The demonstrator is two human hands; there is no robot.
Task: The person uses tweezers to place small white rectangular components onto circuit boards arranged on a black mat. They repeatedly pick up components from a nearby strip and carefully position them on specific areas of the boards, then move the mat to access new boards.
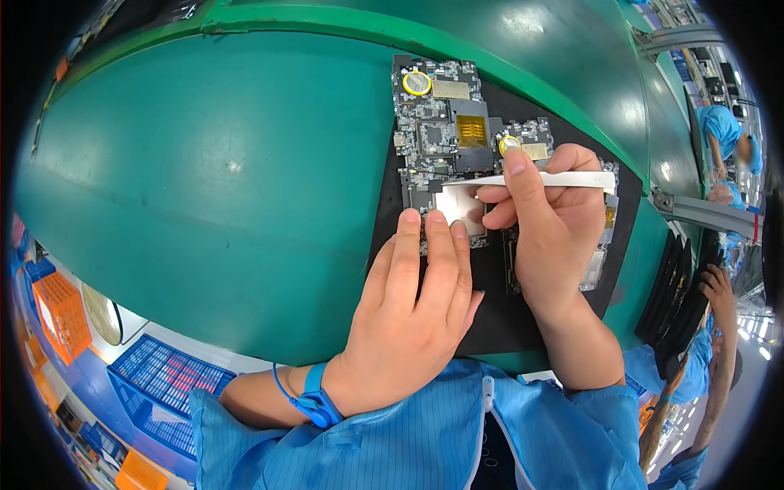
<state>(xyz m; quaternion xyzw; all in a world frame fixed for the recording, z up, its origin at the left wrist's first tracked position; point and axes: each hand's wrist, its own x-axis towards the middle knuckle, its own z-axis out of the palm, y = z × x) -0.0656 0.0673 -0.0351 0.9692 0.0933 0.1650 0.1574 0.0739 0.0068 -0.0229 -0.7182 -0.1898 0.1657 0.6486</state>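
Note:
A long dark circuit board (425,114) lies on a black mat (494,282), carrying a yellow-rimmed coin cell, a black socket with gold contacts, and a silver metal plate (464,206) near its lower end. My left hand (420,298) rests flat with fingers stretched over that lower end, fingertips on the plate and the board's edge. Pinched in my right hand (559,224) are white tweezers (584,179), pointing left. Their tips are at the board just above the plate, by a small dark piece (435,186). My right hand partly covers a second circuit board (535,131) with its own coin cell (510,144).
Part of another board (610,216) shows right of my right hand. The green tabletop (229,180) has a raised green strip (563,106) behind the mat. Black trays (665,286) stand at the right, near co-workers. A blue crate (131,363) and an orange crate (61,314) sit lower left.

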